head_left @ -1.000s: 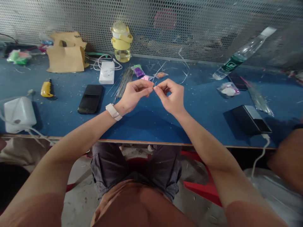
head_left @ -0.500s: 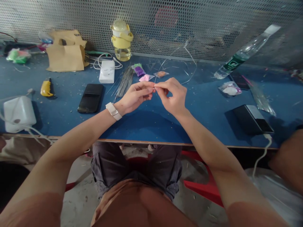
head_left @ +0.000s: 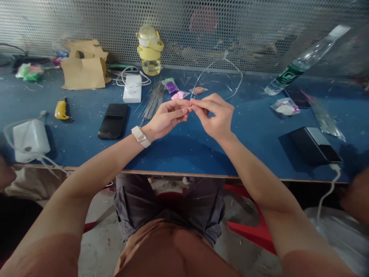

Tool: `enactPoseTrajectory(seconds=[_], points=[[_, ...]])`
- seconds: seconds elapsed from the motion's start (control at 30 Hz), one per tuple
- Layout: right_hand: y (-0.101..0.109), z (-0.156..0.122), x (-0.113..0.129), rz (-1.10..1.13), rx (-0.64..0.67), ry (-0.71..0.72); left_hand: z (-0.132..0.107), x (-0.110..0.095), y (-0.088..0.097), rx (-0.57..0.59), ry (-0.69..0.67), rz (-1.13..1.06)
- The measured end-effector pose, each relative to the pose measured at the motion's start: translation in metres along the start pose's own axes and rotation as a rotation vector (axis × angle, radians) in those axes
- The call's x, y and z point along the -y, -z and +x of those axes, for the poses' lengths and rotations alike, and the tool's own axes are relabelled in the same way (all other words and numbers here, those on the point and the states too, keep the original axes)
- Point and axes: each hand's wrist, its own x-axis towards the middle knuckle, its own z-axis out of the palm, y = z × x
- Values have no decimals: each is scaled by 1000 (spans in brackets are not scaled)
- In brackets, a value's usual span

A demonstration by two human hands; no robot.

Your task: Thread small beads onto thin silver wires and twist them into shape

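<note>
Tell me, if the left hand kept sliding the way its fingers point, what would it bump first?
The left hand points to the right, straight at the right hand, whose fingertips it already meets around the thin bent silver wire. So it would probably bump the right hand's fingers first.

Dim even light, soft shadows, edges bowed by wide lens, slight blur

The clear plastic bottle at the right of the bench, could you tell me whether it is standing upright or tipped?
Tipped. The clear plastic bottle leans slanted against the mesh screen, base on the blue table, cap up.
</note>
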Motion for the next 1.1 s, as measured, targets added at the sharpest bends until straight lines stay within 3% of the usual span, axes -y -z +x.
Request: enactPoseTrajectory(seconds=[0.37, 0.77, 1.1], points=[[-2, 2, -1, -4, -8, 2, 2, 3, -3, -42, -104, 110], [-4, 4, 8, 64, 38, -109, -6, -6, -11, -126, -355, 512], [1, 8, -9, 228, 198, -236, -4, -14, -6, -122, -316, 606]])
